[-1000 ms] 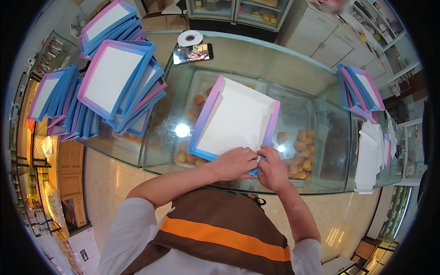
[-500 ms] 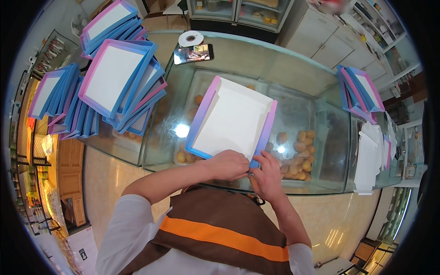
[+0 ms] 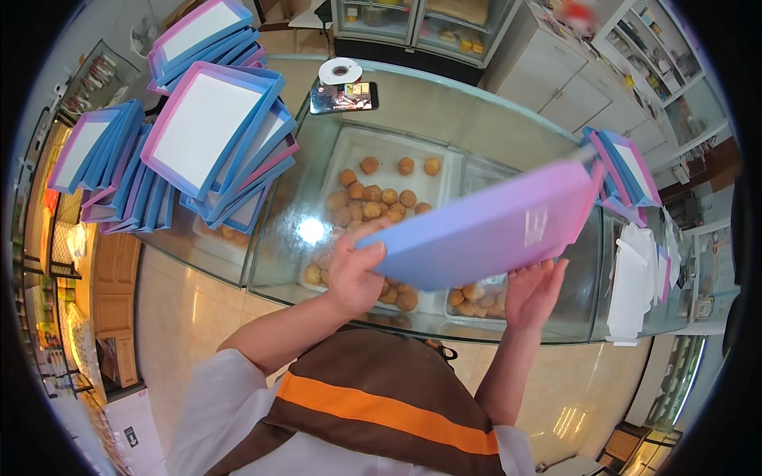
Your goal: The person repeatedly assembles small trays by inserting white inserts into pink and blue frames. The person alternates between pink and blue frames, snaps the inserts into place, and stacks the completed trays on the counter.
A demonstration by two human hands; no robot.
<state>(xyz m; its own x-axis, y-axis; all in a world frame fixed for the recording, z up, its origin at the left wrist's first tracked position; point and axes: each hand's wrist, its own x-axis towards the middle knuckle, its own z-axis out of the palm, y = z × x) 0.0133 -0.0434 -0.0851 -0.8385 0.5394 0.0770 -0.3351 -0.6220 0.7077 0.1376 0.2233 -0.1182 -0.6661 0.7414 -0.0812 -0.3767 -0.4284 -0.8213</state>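
Note:
A shallow pink-to-blue cardboard box (image 3: 476,226) is raised and tilted over the glass counter, slightly blurred by motion. Its coloured outer side faces me, hiding the white inside. My left hand (image 3: 355,266) grips the box's blue end, thumb on the outer face and fingers partly behind. At the lower edge near the pink end is my right hand (image 3: 536,292), palm up, with its fingers stretched out and the thumb apart. The fingertips meet or lie just under that edge; I cannot tell which.
Stacked pink-and-blue boxes (image 3: 202,131) crowd the counter's left, with more boxes (image 3: 623,166) at the right end. A phone (image 3: 344,97) and a white tape roll (image 3: 340,71) lie at the back. Under the glass are round brown pastries (image 3: 371,209). White card sheets (image 3: 631,282) hang right.
The box has been lifted off the glass and turned, its outer side now toward me. My left hand has moved left to its end; my right hand has moved right, its fingers opening out.

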